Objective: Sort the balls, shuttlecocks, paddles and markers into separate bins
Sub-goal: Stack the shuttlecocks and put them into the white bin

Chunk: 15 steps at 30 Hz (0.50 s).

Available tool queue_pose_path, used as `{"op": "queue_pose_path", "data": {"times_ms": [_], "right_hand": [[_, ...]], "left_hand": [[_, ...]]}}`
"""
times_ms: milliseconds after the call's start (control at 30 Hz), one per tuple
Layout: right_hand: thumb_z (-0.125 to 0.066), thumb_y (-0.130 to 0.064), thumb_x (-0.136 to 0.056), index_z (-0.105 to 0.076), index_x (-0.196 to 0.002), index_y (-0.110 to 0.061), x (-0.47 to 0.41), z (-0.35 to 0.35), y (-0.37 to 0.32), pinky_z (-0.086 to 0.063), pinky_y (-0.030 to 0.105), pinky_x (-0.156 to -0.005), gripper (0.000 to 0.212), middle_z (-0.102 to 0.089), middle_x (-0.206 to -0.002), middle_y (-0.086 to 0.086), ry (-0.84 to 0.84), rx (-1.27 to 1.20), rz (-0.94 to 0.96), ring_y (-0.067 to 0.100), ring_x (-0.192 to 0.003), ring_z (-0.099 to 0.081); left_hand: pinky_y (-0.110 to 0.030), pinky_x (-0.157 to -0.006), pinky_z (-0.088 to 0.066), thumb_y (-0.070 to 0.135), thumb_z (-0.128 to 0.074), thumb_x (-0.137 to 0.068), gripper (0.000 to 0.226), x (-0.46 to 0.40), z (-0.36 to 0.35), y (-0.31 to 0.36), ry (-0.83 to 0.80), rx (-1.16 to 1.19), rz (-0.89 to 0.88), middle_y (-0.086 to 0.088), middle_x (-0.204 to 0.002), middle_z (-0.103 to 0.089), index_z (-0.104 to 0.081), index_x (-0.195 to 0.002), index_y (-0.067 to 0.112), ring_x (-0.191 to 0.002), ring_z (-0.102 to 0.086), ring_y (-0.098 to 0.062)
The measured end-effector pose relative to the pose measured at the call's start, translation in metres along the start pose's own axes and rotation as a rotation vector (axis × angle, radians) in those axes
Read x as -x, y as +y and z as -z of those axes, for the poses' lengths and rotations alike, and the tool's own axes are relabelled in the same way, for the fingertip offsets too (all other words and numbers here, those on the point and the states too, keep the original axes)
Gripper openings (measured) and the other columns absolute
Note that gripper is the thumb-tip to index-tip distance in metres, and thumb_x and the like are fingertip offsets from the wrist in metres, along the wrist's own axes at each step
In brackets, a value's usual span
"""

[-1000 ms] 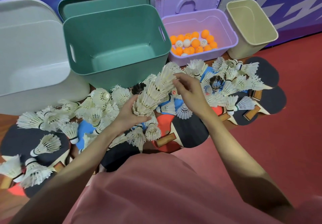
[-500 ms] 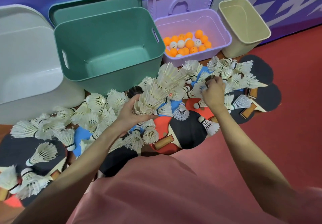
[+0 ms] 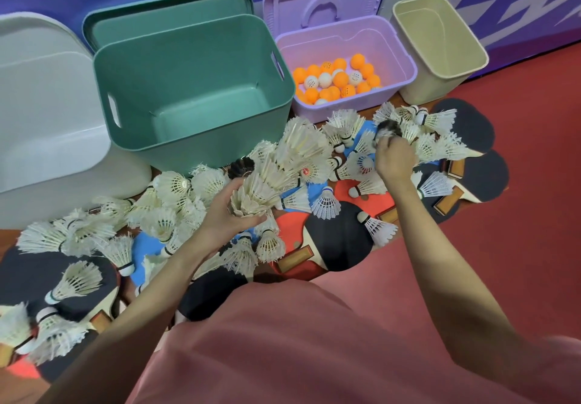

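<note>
- The left hand (image 3: 224, 215) grips a nested stack of shuttlecocks (image 3: 276, 171), angled up toward the green bin (image 3: 195, 89).
- Loose shuttlecocks and paddles (image 3: 339, 234) lie between the hands.
- The right hand (image 3: 391, 158) pinches a dark shuttlecock (image 3: 386, 127) near the purple bin (image 3: 405, 58) of balls (image 3: 336, 81).

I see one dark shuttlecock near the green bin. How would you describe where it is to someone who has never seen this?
Start at the big green bin in the middle. Just below its front wall, where the pile of white shuttlecocks begins, lies the black-feathered shuttlecock, right above the left hand. Its dark feathers set it apart from the white ones around it.
</note>
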State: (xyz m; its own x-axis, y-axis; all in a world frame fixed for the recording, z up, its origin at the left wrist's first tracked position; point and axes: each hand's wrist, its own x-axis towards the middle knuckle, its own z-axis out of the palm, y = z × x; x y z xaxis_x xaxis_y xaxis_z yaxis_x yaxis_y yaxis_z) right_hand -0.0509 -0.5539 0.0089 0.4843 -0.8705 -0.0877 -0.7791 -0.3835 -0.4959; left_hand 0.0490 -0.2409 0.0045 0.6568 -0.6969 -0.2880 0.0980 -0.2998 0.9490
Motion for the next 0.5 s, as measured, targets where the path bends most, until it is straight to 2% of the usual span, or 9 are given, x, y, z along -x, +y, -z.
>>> {"op": "queue_pose_path", "data": {"times_ms": [33,67,100,167,233,333,400,500], "right_hand": [[-0.031,-0.026,-0.088,-0.039,-0.056,-0.010,0.009,0.003,-0.008,-0.028,0.032,-0.057,0.037,-0.042,-0.055,0.008,0.018,-0.183,0.051,0.020,-0.054,-0.044],[-0.033,-0.023,-0.089,-0.036,-0.055,-0.012,0.019,0.008,-0.018,-0.024,0.030,-0.053,0.036,-0.035,-0.051,0.003,0.008,-0.342,0.091,0.013,-0.048,-0.034],[-0.036,-0.017,-0.090,-0.043,-0.058,-0.011,0.028,0.011,-0.027,-0.025,0.029,-0.051,0.033,-0.039,-0.051,0.002,-0.017,-0.470,0.108,0.012,-0.048,-0.035],[-0.038,-0.001,-0.091,-0.058,-0.076,-0.006,0.045,0.017,-0.043,-0.037,0.025,-0.050,0.026,-0.056,-0.065,0.007,-0.127,-0.674,0.084,0.016,-0.056,-0.051],[-0.034,0.012,-0.087,-0.061,-0.085,-0.002,0.062,0.023,-0.058,-0.039,0.019,-0.049,0.031,-0.061,-0.074,0.010,-0.241,-0.821,0.051,0.014,-0.057,-0.057],[-0.032,0.017,-0.084,-0.062,-0.094,0.008,0.078,0.032,-0.071,-0.039,0.016,-0.050,0.032,-0.060,-0.076,0.011,-0.341,-0.874,0.063,0.006,-0.051,-0.054],[-0.033,0.017,-0.083,-0.062,-0.094,0.007,0.084,0.035,-0.078,-0.038,0.016,-0.050,0.032,-0.061,-0.073,0.009,-0.389,-0.869,0.092,0.006,-0.051,-0.053],[-0.034,0.018,-0.083,-0.062,-0.083,-0.004,0.091,0.037,-0.086,-0.033,0.014,-0.046,0.035,-0.063,-0.063,-0.004,-0.476,-0.807,0.176,0.002,-0.049,-0.050]], "left_hand": [[-0.028,-0.090,-0.049,-0.004,-0.080,-0.068,0.061,0.002,0.002,-0.002,0.003,0.007,0.002,-0.006,-0.115,-0.065,-0.056,-0.120,0.017,-0.107,-0.063,-0.018],[-0.029,-0.090,-0.049,-0.006,-0.080,-0.067,0.061,0.005,0.003,-0.003,0.006,0.020,0.005,-0.008,-0.114,-0.066,-0.056,-0.119,0.018,-0.106,-0.063,-0.019],[-0.028,-0.089,-0.049,-0.007,-0.080,-0.067,0.061,0.008,0.005,-0.005,0.009,0.023,0.006,-0.008,-0.114,-0.066,-0.057,-0.117,0.020,-0.105,-0.063,-0.018],[-0.025,-0.089,-0.049,-0.002,-0.083,-0.064,0.064,0.013,0.008,-0.007,0.021,0.014,0.001,-0.006,-0.114,-0.065,-0.057,-0.114,0.028,-0.105,-0.063,-0.015],[-0.022,-0.090,-0.048,0.011,-0.083,-0.060,0.063,0.018,0.012,-0.008,0.039,-0.005,-0.005,-0.004,-0.116,-0.064,-0.056,-0.113,0.033,-0.106,-0.062,-0.012],[-0.012,-0.087,-0.044,0.015,-0.080,-0.059,0.063,0.024,0.018,-0.007,0.067,-0.068,-0.011,0.014,-0.112,-0.064,-0.054,-0.112,0.035,-0.102,-0.059,0.003],[-0.007,-0.084,-0.041,0.015,-0.080,-0.059,0.062,0.027,0.023,-0.009,0.077,-0.112,-0.028,0.021,-0.109,-0.063,-0.054,-0.113,0.031,-0.099,-0.057,0.010],[-0.009,-0.088,-0.042,0.005,-0.086,-0.063,0.068,0.029,0.029,-0.016,0.080,-0.144,-0.040,-0.002,-0.120,-0.061,-0.054,-0.122,0.016,-0.105,-0.057,0.001]]}}
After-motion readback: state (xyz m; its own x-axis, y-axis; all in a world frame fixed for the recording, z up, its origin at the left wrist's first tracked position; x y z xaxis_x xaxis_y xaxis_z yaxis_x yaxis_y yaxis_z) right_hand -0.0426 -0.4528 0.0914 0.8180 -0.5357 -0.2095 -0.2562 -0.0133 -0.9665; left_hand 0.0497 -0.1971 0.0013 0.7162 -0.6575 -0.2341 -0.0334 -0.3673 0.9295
